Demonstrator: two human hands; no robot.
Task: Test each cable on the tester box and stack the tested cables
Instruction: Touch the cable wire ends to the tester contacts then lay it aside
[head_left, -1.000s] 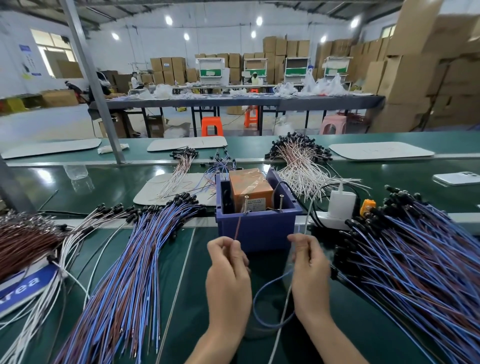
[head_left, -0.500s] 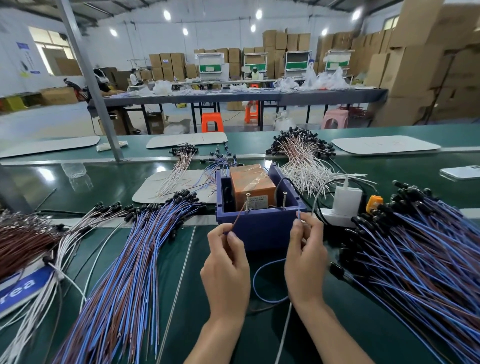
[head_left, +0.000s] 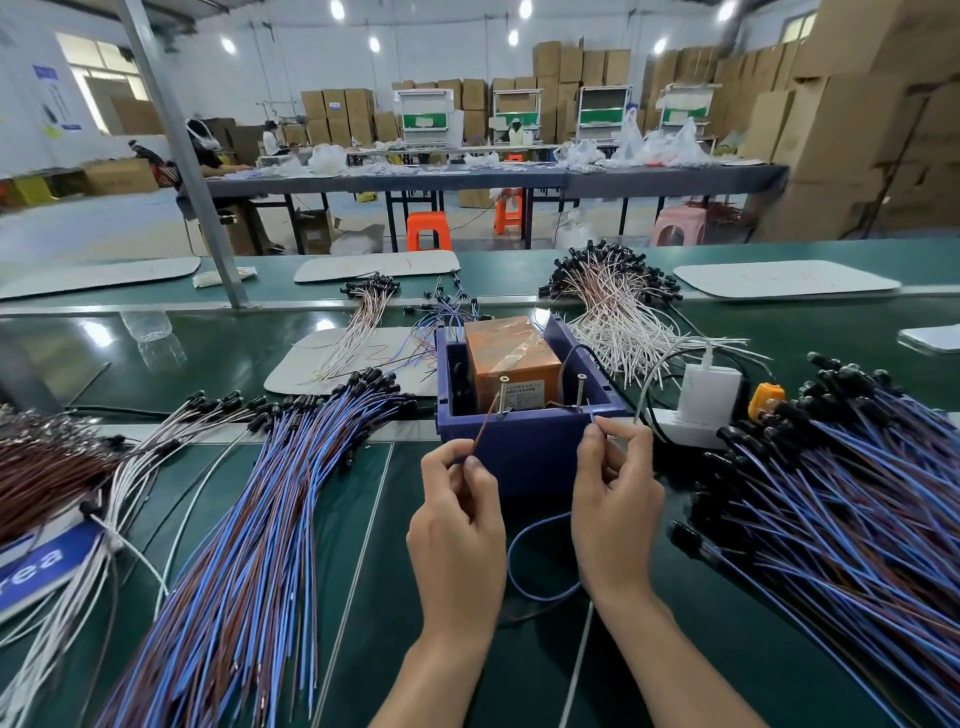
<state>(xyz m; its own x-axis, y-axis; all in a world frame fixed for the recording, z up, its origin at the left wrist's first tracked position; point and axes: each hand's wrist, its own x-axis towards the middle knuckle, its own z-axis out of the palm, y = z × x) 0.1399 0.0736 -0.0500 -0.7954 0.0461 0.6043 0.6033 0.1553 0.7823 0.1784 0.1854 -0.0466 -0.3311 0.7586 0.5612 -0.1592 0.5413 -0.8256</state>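
Observation:
The tester box (head_left: 524, 447) is a blue bin holding an orange unit (head_left: 511, 358), with two upright screws at its front rim. My left hand (head_left: 457, 525) pinches the brown wire end (head_left: 485, 426) of one cable, its tip at the left screw (head_left: 502, 395). My right hand (head_left: 615, 499) pinches the blue wire end just right of the right screw (head_left: 580, 389). The cable's blue loop (head_left: 519, 561) hangs between my wrists. A fanned stack of blue and brown cables (head_left: 249, 545) lies left of the box. Another large pile (head_left: 841, 509) lies to the right.
A white charger on a power strip (head_left: 706, 400) and a yellow plug (head_left: 763, 408) sit right of the box. Brown cables (head_left: 41, 467) and white cables (head_left: 93, 545) lie far left. White-wire bundles (head_left: 618, 317) and pads (head_left: 784, 278) lie behind. A metal post (head_left: 182, 156) rises at the left.
Both hands have moved forward from the box's near side up to its front rim, bringing the brown wire end to the left screw and the blue end beside the right screw.

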